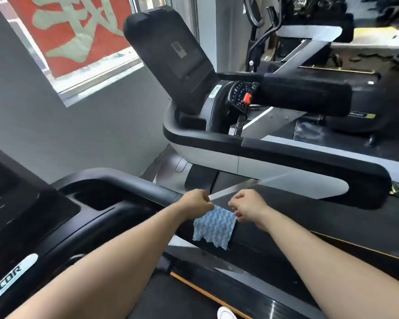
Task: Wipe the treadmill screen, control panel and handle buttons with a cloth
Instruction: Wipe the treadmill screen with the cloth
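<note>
A blue-and-white wave-patterned cloth (213, 226) hangs spread between both hands, draped over the black side handrail (251, 247) of the nearest treadmill. The left hand (196, 202) has its fingers curled and pinches the cloth's upper left corner; the right hand (247, 207) is likewise curled, pinching the upper right corner, so the top edge is stretched between them while the ragged lower edge falls loose against the handrail. Both bare forearms reach in from the bottom of the view. Just left of the handrail lies this treadmill's black console tray (95, 199), with a recessed pocket, and further left its dark screen (21, 203), seen only at a steep angle. A white badge (8, 280) with lettering sits on the console's lower edge. Below the handrail is the black running belt (182, 300), edged by an orange stripe, and a white shoe tip (226, 314) shows at the bottom edge. Beyond the handrail stands a second treadmill (240, 143) with a tall black screen (171, 54), a keypad (238, 93) and a red safety clip (247, 97). Left of that screen is a window (78, 42) showing a red sign with a large pale character.
</note>
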Demonstrator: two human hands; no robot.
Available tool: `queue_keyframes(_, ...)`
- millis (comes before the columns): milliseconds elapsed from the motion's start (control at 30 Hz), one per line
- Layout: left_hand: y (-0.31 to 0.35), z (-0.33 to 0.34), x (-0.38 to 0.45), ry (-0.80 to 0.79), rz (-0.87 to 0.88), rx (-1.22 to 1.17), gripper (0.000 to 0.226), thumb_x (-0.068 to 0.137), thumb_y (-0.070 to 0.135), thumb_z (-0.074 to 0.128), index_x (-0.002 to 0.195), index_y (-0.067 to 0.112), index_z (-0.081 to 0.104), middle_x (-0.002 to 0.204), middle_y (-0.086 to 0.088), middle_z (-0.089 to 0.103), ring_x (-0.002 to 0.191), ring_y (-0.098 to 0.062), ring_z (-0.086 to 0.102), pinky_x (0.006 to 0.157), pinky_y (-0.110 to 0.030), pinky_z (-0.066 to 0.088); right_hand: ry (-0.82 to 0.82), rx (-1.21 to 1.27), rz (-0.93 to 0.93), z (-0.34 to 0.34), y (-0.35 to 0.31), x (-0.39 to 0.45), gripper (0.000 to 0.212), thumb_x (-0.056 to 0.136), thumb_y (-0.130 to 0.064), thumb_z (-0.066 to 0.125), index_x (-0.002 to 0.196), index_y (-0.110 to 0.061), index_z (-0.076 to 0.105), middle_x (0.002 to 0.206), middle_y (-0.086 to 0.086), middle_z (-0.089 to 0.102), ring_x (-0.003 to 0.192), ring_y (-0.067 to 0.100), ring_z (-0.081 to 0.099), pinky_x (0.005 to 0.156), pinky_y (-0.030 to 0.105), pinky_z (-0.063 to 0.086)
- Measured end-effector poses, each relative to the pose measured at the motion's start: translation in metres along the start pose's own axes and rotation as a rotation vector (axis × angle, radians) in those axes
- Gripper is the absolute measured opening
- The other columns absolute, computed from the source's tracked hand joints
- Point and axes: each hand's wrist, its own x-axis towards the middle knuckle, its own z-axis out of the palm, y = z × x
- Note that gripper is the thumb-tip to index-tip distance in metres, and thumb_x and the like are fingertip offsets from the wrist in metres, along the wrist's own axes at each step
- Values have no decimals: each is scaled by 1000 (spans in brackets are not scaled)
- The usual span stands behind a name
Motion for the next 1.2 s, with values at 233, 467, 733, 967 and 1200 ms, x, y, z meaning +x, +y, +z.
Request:
queue_keyframes(233,-11,38,31,68,-73,135,22,88,26,63,99,13,50,116,-14,63,108,-34,60,78,-35,44,34,-263,85,14,33,26,14,84,-8,68,74,-12,58,68,21,65,58,31,60,59,43,55)
queue_keyframes(467,-2,46,40,81,-103,73,27,89,15,59,67,4,47,91,-27,65,96,-40,69,68,-39,50,82,-516,58,20,36,40,4,85,-15,65,86,-12,63,91,11,70,91,35,71,67,31,51)
queue_keyframes(733,-4,9,36,135,-101,-187,13,96,21,59,109,18,59,101,-5,66,87,-24,58,70,-30,42,91,-7,135,24,14,55,13,86,-9,70,91,-13,58,98,8,65,87,28,66,76,45,65)
queue_keyframes(967,-11,-61,12,192,4,-290,37,87,12,65,114,35,74,77,13,62,64,-8,56,61,-17,45,33,185,-93,17,-52,60,27,82,8,64,100,-12,70,102,9,68,83,23,65,68,37,57)
queue_keyframes(1200,-35,-113,-14,425,40,-108,38,84,14,72,121,22,74,113,2,74,105,-18,68,94,-29,53,-248,-213,-408,37,-111,70,46,61,-27,82,107,-30,75,110,-10,73,103,15,73,89,43,63)
